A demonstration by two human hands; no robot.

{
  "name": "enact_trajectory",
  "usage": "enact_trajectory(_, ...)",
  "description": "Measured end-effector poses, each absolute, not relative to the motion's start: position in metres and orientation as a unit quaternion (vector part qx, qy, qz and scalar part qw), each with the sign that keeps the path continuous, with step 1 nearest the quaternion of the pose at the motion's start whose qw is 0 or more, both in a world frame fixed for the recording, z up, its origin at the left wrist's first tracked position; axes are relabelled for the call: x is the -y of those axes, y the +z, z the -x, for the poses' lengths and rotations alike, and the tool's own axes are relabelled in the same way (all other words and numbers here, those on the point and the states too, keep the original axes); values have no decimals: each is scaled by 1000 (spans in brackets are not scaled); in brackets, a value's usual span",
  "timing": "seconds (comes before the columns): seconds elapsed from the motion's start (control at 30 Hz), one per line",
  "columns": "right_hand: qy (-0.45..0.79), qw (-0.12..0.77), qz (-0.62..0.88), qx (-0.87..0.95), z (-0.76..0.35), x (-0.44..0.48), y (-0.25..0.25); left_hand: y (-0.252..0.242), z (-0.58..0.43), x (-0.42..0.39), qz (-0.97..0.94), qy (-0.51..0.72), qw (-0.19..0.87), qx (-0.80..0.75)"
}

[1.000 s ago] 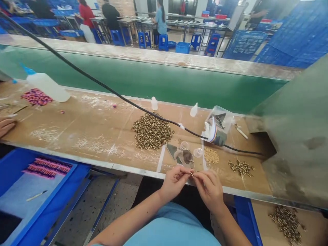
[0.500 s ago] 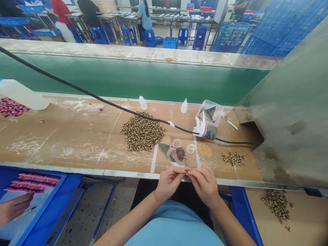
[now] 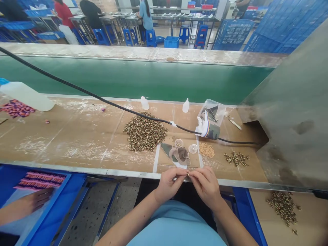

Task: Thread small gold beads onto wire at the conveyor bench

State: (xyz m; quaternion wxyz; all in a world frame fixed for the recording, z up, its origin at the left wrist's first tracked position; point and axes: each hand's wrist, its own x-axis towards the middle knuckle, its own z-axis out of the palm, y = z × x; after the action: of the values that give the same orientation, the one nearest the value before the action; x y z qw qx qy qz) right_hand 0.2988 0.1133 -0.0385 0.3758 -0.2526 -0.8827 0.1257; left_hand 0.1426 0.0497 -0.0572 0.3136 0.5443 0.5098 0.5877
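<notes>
My left hand (image 3: 167, 185) and my right hand (image 3: 207, 186) meet at the table's front edge, fingertips nearly touching. Both are closed in a pinch on a small brass-coloured metal piece (image 3: 188, 174), mostly covered by the fingers. Just beyond them lies a camouflage cloth scrap (image 3: 183, 155) with a small clear dish (image 3: 178, 142) at its far edge. Farther left is a large heap of brass-and-dark metal pieces (image 3: 145, 133). To the right are a patch of small tan beads (image 3: 206, 150) and a smaller pile of similar metal pieces (image 3: 236, 158).
A black cable (image 3: 115, 105) crosses above the table to a camouflage-wrapped clear box (image 3: 214, 119). Two white squeeze bottles (image 3: 145, 103) stand behind. A grey metal panel (image 3: 294, 112) rises at right. At lower left, a co-worker's hand (image 3: 38, 200) is over a blue tray (image 3: 48, 212).
The view has shifted slightly, so the table things sit a little farther right. My hands stay pinched together. The co-worker's hand has moved right over the tray.
</notes>
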Motion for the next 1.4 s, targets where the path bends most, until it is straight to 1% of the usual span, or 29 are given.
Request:
enact_trajectory(0.2, 174, 360, 298, 867, -287, -117, -43, -53, -122, -45, -559, 555, 245, -566)
enact_trajectory(0.37, 136, 357, 312, 870, -264, -123, -45, -55, -95, -39, -503, 553, 218, -627)
enact_trajectory(0.47, 126, 360, 315, 869, -259, -129, -44, -56, -85, -36, -473, 560, 219, -644)
enact_trajectory(0.6, 110, 389, 369, 837, -273, -147, -37, -55, -84, -37, -464, 578, 230, -631)
enact_trajectory(0.7, 89, 414, 454, 783, -295, -172, -27, -49, -91, -44, -489, 579, 239, -607)
enact_trajectory(0.8, 83, 413, 543, 726, -315, -207, -17, -40, -101, -59, -531, 582, 243, -566)
enact_trajectory(0.9, 120, 390, 591, 696, -323, -244, -12, -29, -111, -79, -584, 586, 198, -527)
enact_trajectory(0.97, 178, 381, 606, 675, -320, -264, -11, -21, -117, -93, -621, 579, 158, -504)
enact_trajectory(1.07, 270, 391, 599, 645, -312, -278, -13, -11, -122, -111, -670, 556, 105, -480)
enact_trajectory(1.13, 307, 438, 563, 630, -308, -277, -16, -7, -124, -120, -693, 542, 71, -470)
enact_trajectory(1.2, 331, 506, 496, 623, -308, -271, -19, -4, -125, -129, -707, 529, 50, -467)
enact_trajectory(1.27, 334, 544, 433, 637, -311, -261, -19, -1, -127, -138, -715, 517, 43, -470)
enact_trajectory(1.4, 262, 508, 358, 738, -315, -245, -7, 2, -133, -156, -722, 510, 39, -466)
